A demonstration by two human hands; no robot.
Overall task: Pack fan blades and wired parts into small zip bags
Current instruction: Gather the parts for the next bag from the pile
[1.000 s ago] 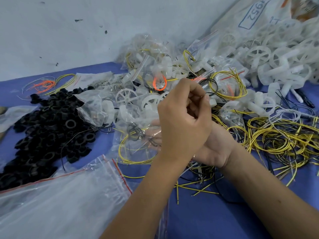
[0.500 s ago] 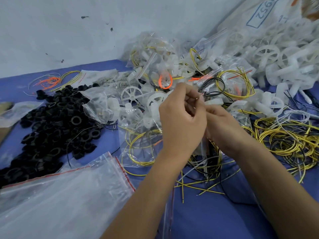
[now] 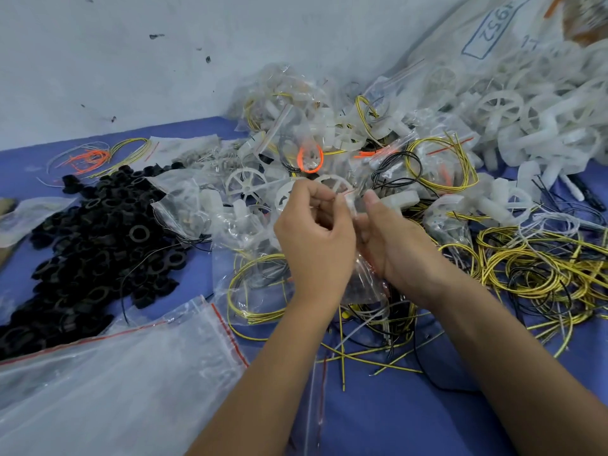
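I see my left hand (image 3: 314, 238) in a tight pinching grip on the mouth of a small clear zip bag (image 3: 363, 278), right hand (image 3: 391, 245) holding its other edge; the crumpled bag hangs above the blue tabletop (image 3: 411, 416), just right of the black rings (image 3: 88, 245).

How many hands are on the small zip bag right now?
2. The left hand pinches the small zip bag at its top edge; the right hand holds it from the other side, above the loose wires.
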